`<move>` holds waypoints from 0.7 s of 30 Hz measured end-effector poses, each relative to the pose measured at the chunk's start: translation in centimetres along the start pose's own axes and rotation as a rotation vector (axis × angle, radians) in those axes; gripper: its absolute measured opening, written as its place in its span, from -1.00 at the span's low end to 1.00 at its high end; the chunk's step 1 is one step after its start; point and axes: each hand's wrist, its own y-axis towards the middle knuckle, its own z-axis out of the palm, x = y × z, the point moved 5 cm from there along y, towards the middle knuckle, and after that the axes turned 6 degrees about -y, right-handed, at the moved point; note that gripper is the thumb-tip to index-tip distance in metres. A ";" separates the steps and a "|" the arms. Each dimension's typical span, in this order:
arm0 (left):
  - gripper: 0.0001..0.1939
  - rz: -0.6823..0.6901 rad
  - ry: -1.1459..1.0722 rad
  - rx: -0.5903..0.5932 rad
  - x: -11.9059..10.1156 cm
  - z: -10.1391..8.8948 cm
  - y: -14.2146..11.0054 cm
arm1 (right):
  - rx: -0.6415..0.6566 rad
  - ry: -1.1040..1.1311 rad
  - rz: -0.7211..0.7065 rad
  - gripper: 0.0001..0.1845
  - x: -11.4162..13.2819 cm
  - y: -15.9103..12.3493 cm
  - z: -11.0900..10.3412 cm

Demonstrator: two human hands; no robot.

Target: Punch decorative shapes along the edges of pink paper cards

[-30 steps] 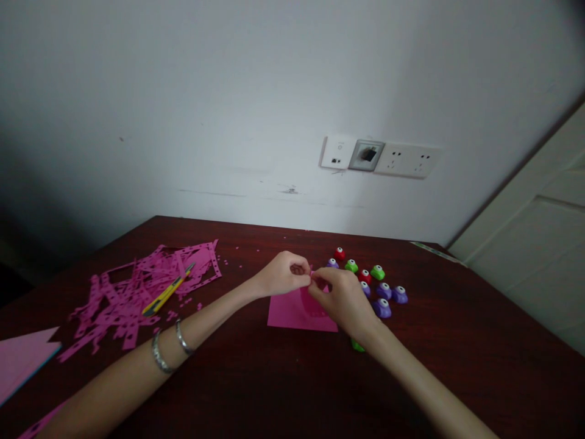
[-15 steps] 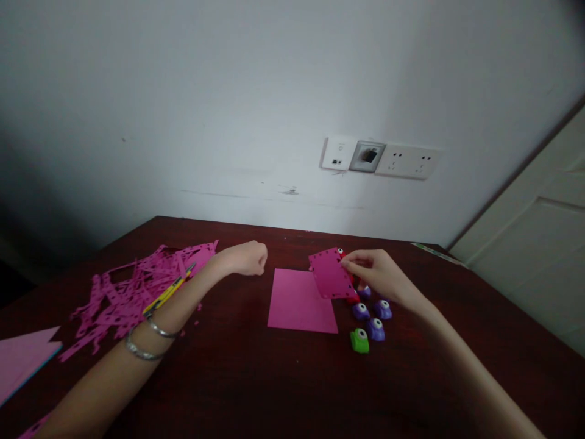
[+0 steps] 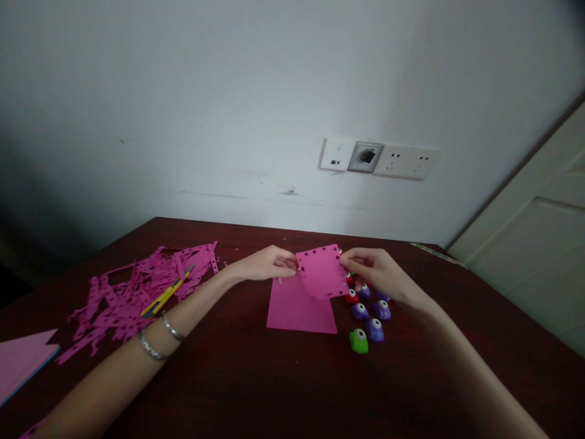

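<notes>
At the near left lie pale pink sheets (image 3: 22, 363). Beyond them is a heap of pink paper scraps (image 3: 132, 286), with a yellow cutter (image 3: 167, 295) on it, its long axis running from near left to far right. Two bracelets (image 3: 159, 340) circle the left wrist. The left hand (image 3: 273, 264) has its fingers curled at the card's left edge; whether they pinch it I cannot tell. A plain pink sheet (image 3: 300, 308) lies flat on the dark table (image 3: 256, 378). Above its far right part is the punched card (image 3: 322, 271), tilted, its far edge rising slightly to the right; it looks nearly square, with no clear long axis. Markings on the wall plate (image 3: 337, 154) are too small to read. Red, purple and green punches (image 3: 375, 330) stand right of the sheet. The right hand (image 3: 377, 272) pinches the card's right edge between thumb and fingers.
</notes>
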 end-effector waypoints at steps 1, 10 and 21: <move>-0.73 0.006 -0.071 0.006 0.1 0.4 0.1 | -0.015 0.009 0.005 -0.78 -0.3 0.1 -0.1; -0.76 -0.014 -0.247 -0.069 0.5 0.6 0.0 | -0.111 -0.015 0.005 -0.75 -2.5 1.2 0.0; -0.80 -0.058 -0.278 -0.072 1.4 0.8 0.2 | -0.133 0.005 -0.049 -0.72 -2.7 1.5 0.4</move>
